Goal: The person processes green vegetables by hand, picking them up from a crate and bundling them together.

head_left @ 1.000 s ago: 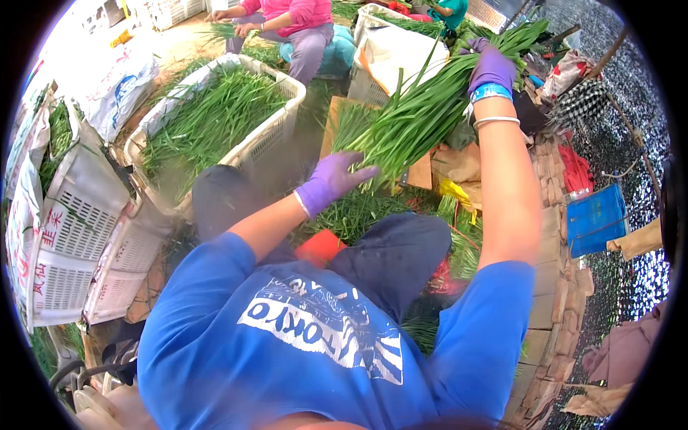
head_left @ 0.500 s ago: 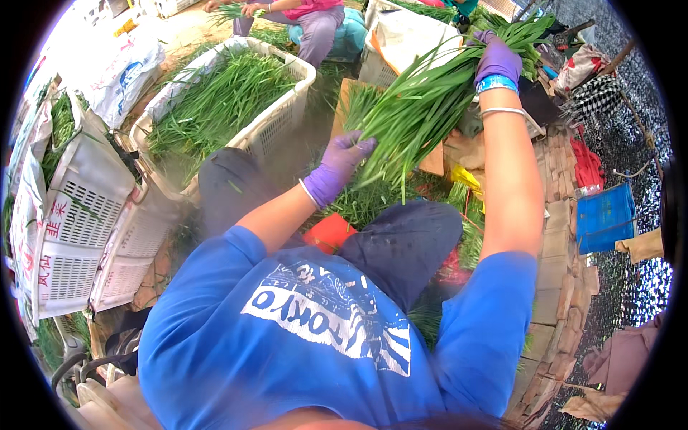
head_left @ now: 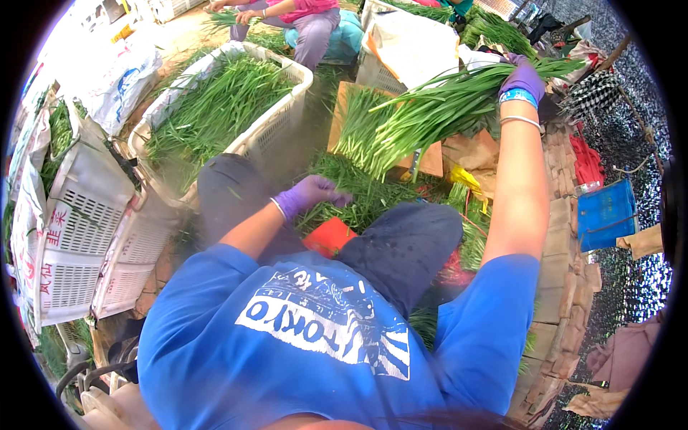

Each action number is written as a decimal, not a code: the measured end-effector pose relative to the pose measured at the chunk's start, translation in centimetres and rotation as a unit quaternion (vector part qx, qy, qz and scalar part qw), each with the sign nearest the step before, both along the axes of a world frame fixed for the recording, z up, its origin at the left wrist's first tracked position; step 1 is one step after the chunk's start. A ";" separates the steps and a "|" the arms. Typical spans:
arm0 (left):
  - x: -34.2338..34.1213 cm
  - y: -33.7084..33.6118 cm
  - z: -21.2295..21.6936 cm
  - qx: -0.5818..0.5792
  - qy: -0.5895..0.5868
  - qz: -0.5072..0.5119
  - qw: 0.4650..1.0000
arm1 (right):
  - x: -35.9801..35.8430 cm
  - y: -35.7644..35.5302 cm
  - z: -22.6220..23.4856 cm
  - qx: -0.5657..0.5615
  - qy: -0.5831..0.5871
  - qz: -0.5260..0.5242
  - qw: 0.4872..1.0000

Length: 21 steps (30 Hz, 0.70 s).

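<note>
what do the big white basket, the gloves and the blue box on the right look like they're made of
White basket: most likely rigid moulded plastic, matte, judging by its regular lattice of slots. Gloves on the left hand and right hand: thin purple rubbery film, probably nitrile or latex, clinging and wrinkling over the fingers. Blue box: seemingly hard plastic, smooth and evenly coloured with a thin rim, though too small to be sure.

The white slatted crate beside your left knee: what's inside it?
The white slatted crate is heaped with loose long green chives, nearly to the rim. A pale liner shows along its edge. Whatever lies beneath the greens, and the crate's bottom, is covered.
</note>
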State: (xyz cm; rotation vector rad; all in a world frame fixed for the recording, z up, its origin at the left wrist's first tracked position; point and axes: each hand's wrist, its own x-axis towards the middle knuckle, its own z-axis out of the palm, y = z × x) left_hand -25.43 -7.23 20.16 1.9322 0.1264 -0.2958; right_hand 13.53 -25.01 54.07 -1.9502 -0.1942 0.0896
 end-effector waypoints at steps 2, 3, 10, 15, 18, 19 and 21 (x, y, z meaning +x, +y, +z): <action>-0.6 0.5 -0.4 0.432 0.074 -0.110 0.892 | 1.9 -0.5 -1.1 0.043 -0.060 -0.051 0.996; -0.6 0.2 -0.1 0.398 -0.057 -0.010 0.916 | 2.7 -0.5 -1.5 0.183 -0.007 -0.049 0.982; 3.0 -5.8 8.1 0.277 -0.186 0.241 0.911 | 0.8 1.9 -3.0 -0.430 -0.273 -0.048 0.859; 5.8 -6.4 10.4 0.373 -0.215 0.262 0.864 | -2.5 4.9 -2.4 -0.447 -0.277 -0.028 0.850; 6.1 -5.6 8.8 0.349 -0.240 0.260 0.868 | -2.1 5.5 -3.3 -0.500 -0.304 -0.008 0.811; 6.0 -5.3 8.2 0.333 -0.255 0.249 0.873 | -1.7 5.6 -3.9 -0.523 -0.316 -0.020 0.791; 5.8 -4.7 7.2 0.294 -0.315 0.219 0.875 | -0.7 5.8 -5.4 -0.466 -0.369 -0.043 0.803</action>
